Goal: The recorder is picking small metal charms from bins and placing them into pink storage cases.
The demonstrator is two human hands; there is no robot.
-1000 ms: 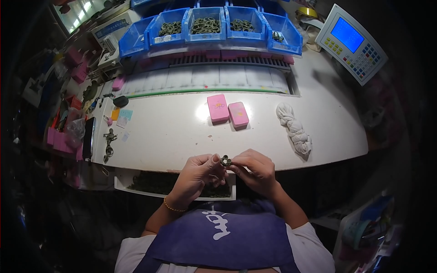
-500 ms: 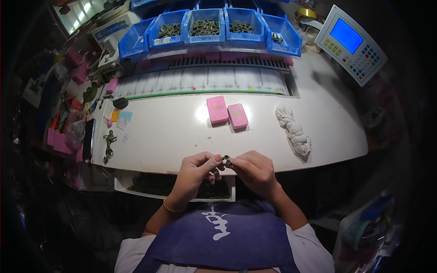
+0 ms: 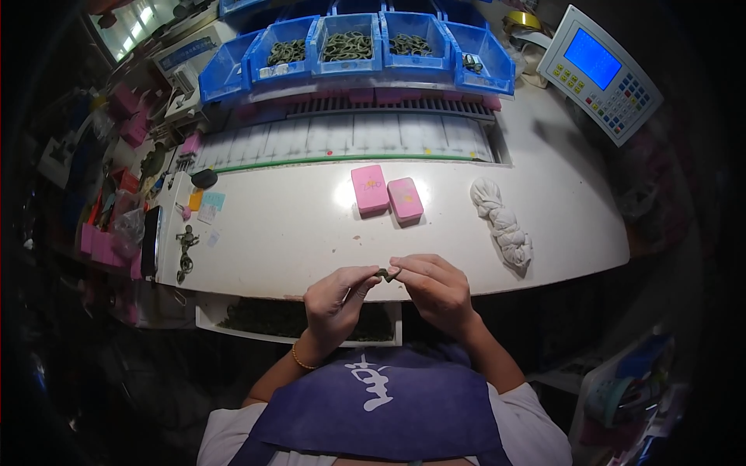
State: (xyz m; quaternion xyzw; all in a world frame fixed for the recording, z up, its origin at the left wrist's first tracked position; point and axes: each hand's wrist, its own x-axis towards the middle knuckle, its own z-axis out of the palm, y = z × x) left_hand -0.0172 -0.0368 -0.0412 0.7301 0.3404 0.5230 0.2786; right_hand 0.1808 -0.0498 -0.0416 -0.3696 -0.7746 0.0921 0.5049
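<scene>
Between my two hands, just over the near edge of the white table [image 3: 295,233], is a small dark green ring-like piece [image 3: 386,275]. The fingertips of my left hand [image 3: 332,301] pinch its left side, and those of my right hand [image 3: 437,289] pinch its right side. Fingers cover much of it, so its full shape is hidden. Two pink blocks lie beyond my hands, a larger one [image 3: 369,191] at left and a smaller one [image 3: 405,199] beside it.
Blue bins [image 3: 347,43] at the back hold green ring-like pieces. A twisted white cloth [image 3: 500,221] lies at right, below a keypad device with a blue screen [image 3: 600,74]. Green pieces [image 3: 186,248] sit at left. An open drawer [image 3: 206,317] is under the table edge.
The green piece has turned between my fingers, so its round openings no longer show. My left fingers have straightened and shifted their grip; the pink blocks stay put.
</scene>
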